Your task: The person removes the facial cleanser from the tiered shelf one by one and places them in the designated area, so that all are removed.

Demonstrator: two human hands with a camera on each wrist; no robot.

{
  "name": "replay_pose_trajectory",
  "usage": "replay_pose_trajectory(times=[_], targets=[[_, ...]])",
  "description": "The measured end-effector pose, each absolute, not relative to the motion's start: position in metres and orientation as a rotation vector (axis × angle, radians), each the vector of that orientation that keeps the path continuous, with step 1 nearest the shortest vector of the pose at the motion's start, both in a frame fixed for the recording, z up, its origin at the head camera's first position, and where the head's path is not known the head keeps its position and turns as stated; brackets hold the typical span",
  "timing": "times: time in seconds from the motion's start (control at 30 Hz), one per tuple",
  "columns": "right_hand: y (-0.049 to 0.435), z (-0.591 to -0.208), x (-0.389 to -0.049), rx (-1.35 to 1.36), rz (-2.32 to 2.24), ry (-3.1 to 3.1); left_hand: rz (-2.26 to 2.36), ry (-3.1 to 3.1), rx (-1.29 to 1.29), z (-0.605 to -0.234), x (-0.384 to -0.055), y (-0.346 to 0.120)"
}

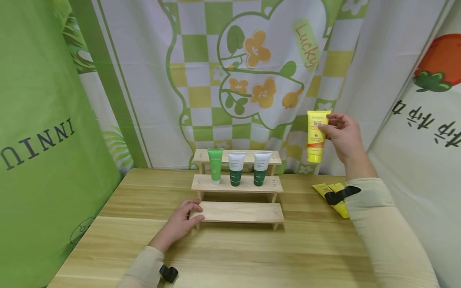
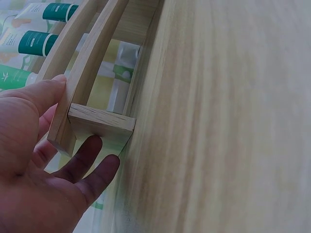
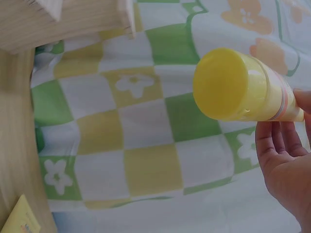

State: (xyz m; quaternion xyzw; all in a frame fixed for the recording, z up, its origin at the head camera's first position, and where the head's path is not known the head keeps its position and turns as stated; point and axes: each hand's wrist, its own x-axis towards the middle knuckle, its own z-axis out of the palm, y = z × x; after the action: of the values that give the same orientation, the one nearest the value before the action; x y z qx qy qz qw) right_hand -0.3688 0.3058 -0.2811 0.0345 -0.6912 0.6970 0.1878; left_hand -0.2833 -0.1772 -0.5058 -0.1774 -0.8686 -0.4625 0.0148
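My right hand pinches a yellow squeeze tube by its side, holding it upright, cap down, in the air right of the rack. In the right wrist view the tube's round yellow cap points toward the camera. At the left end of the lowest step of a three-tier wooden rack is my left hand. Its thumb lies on the board's edge and its fingers reach round the end, as the left wrist view shows. The middle step bears a green tube and two white-and-green tubes, all standing on their caps.
More yellow tubes lie on the wooden table at the right, partly behind my right wrist. A patterned curtain hangs behind the rack. Green cloth closes off the left side and white cloth the right.
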Motion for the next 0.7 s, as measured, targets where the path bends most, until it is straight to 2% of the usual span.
replay_pose_trajectory(times=[0.7], targets=[[0.327, -0.369, -0.372, -0.064, 1.902, -2.277, -1.43, -2.669, -0.577, -0.512, -0.285, -0.18]])
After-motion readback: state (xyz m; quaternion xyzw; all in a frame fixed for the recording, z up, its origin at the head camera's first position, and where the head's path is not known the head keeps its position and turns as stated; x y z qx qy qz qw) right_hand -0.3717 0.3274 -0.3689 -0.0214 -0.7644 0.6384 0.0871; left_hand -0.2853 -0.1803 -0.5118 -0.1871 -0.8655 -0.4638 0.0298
